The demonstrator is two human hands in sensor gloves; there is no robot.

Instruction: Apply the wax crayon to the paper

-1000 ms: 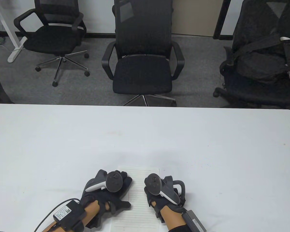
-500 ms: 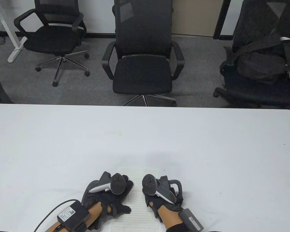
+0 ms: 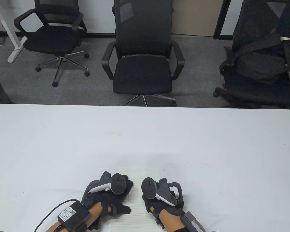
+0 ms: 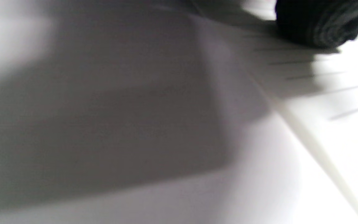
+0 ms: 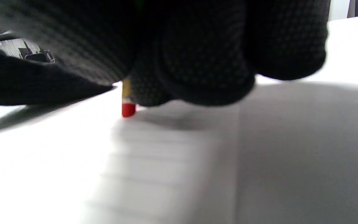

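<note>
1. Right wrist view: a red wax crayon [image 5: 128, 109] with a yellowish wrapper above its blunt tip is seen standing nearly upright, gripped by the curled gloved fingers [image 5: 197, 62] of the right hand [image 5: 179, 46]; its tip is set on the lined paper [image 5: 154, 161].
2. In the table view the lined paper [image 3: 139, 193] is shown lying at the near edge of the white table [image 3: 145, 135], about midway along it, between the two hands.
3. The right hand [image 3: 159, 200] is placed over the paper's right side, and the crayon is hidden beneath it there.
4. The left hand [image 3: 111, 195] is laid flat on the paper's left side, fingers extended and thumb spread toward the middle of the sheet; nothing is held by it.
5. The gloves are of black dotted knit fabric; the paper is a thin white sheet ruled with fine grey lines; the table surface is smooth and matt.
6. In the blurred left wrist view a dark fingertip [image 4: 318, 21] is seen resting on the ruled sheet [image 4: 337, 93].
</note>
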